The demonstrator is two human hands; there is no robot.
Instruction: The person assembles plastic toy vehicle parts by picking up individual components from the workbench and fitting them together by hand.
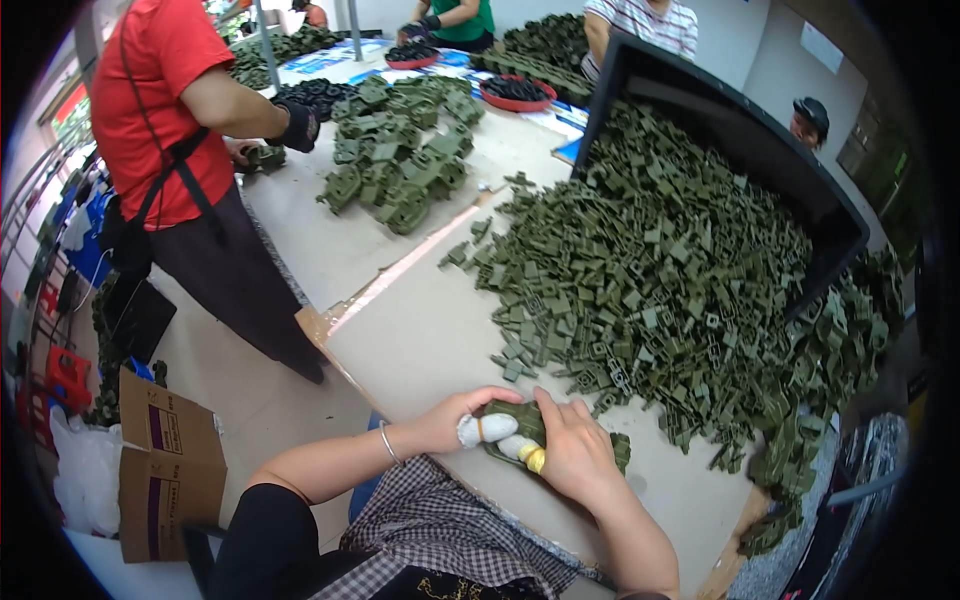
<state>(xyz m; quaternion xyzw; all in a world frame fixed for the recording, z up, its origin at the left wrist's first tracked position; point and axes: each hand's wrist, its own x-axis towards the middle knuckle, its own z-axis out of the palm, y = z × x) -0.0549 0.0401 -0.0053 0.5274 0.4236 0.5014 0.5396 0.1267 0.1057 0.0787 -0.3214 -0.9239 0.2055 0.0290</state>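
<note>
Just above the near edge of the tabletop, both hands close around one olive-green moulded plastic part (524, 414). My left hand (450, 422) grips its left end, the thumb wrapped in white and pressed against the near side. From the right, my right hand (580, 452) wraps over the part, its thumb bound in white and yellow. The two thumbs almost meet, and the fingers cover much of the part's shape. Beyond my hands lies a large heap of small olive-green plastic pieces (640, 270), a few of them loose along its left side.
A tilted black bin (740, 110) stands behind the heap. Larger green moulded bodies (400, 150) are piled on the adjoining table. At the left stands a person in a red shirt (160, 110), working there. An open cardboard box (165, 470) is on the floor; red trays (518, 93) hold black parts.
</note>
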